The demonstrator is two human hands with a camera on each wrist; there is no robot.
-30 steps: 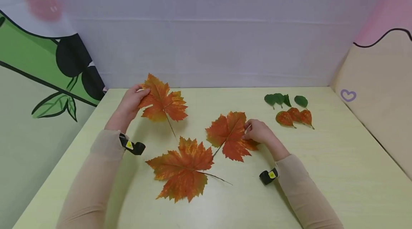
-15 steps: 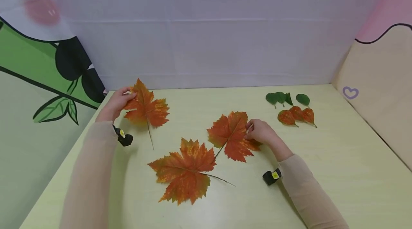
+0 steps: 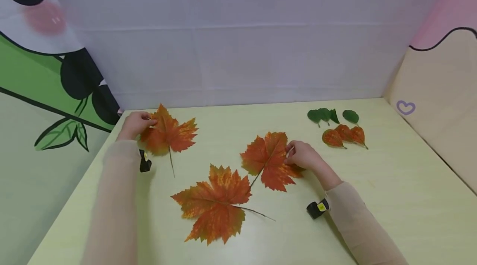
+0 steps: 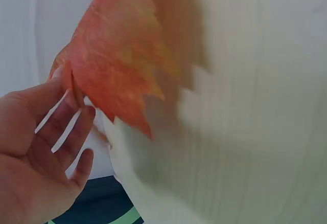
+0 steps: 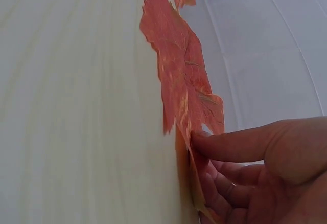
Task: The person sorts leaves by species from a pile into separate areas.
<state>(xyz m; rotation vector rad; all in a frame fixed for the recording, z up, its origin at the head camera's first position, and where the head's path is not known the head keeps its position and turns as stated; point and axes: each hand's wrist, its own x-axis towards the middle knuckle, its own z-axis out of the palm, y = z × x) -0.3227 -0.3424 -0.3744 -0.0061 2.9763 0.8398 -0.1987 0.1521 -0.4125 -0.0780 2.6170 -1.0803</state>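
At the back left of the table, my left hand [image 3: 135,125] pinches the edge of a large orange maple leaf [image 3: 170,133], whose stem points toward me. In the left wrist view the thumb and forefinger grip the leaf [image 4: 110,55] close above the tabletop, the other fingers spread. Right of the middle, my right hand [image 3: 304,156] holds a second maple leaf [image 3: 266,160] by its right side. The right wrist view has the thumb on one face of that leaf [image 5: 179,65], fingers behind. A third maple leaf [image 3: 216,205] lies nearer to me, untouched, its stem toward the right.
Several small green leaves [image 3: 323,114] lie in a row at the back right. In front of them are small orange-red leaves [image 3: 343,133]. A pale cloth wall [image 3: 238,62] stands along the back edge of the light table [image 3: 391,198]. Printed panels flank both sides.
My left hand has moved left and down toward the table with its maple leaf. The right hand keeps its hold on the other leaf and has hardly moved.
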